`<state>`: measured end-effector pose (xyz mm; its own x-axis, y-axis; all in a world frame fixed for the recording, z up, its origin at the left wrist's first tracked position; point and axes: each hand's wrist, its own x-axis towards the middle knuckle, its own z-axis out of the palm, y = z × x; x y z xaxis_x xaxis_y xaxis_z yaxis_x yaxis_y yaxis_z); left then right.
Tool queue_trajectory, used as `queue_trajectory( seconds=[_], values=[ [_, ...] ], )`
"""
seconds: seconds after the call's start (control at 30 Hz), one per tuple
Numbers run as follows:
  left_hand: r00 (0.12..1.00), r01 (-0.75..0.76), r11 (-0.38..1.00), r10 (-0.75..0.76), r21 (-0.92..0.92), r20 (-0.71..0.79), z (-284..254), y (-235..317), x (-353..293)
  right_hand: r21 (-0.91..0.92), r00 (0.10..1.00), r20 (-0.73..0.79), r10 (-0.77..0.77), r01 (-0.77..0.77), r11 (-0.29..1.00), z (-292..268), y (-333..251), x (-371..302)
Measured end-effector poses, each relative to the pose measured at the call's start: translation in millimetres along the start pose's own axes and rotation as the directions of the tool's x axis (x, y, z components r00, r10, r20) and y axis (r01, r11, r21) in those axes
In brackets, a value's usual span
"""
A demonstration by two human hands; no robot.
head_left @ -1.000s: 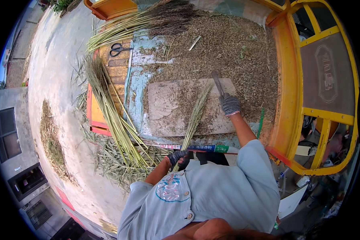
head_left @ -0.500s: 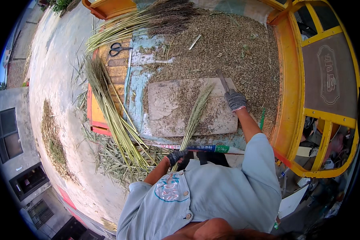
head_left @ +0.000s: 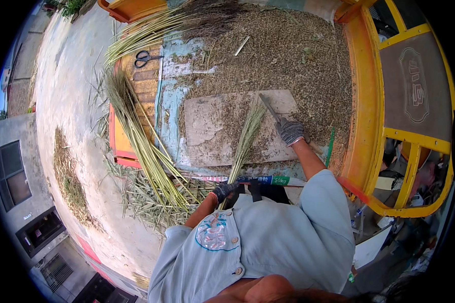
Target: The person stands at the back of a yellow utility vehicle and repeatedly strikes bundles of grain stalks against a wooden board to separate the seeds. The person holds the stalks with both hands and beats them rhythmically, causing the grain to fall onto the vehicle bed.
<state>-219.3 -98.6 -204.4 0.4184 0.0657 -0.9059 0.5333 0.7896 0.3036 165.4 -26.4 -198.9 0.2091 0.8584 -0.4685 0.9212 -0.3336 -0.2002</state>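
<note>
Left grip (head_left: 223, 192) clasps stalks (head_left: 247, 136), right grip (head_left: 290, 132) a blade (head_left: 269, 107) — brown bits (head_left: 288, 55) litter the board (head_left: 201, 126), scissors (head_left: 142, 59) lie leftward.

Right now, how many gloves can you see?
2: a glove on the left hand, which grips stalks, and another on the right hand, which grips a flat blade.

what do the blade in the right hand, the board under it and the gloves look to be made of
The blade looks like metal, dull grey: thin and straight-edged. The board may be wood or pressed sheet, matt and worn, with pale patchy marks; its exact kind is unclear. The gloves seem knitted fabric, matt grey with faint stripes; the fibre is hard to tell.
</note>
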Motion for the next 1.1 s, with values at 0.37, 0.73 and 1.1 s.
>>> queue_trajectory(
  seconds=[0.37, 0.73, 1.1],
  values=[
    [0.963, -0.266, 0.942, 0.267, -0.205, -0.021, 5, 58, -30, 0.219, 0.862, 0.207, 0.463, -0.502, 0.837, -11, -47, -47],
    [0.987, -0.162, 0.924, 0.145, -0.345, -0.074, 12, 97, -30, 0.750, 0.808, -0.032, 0.588, -0.370, 0.548, 45, -49, -47],
    [0.958, -0.238, 0.963, 0.210, -0.129, -0.196, 25, 106, -8, 0.677, 0.943, 0.169, 0.285, -0.321, 0.662, -13, -119, -83]
  ],
)
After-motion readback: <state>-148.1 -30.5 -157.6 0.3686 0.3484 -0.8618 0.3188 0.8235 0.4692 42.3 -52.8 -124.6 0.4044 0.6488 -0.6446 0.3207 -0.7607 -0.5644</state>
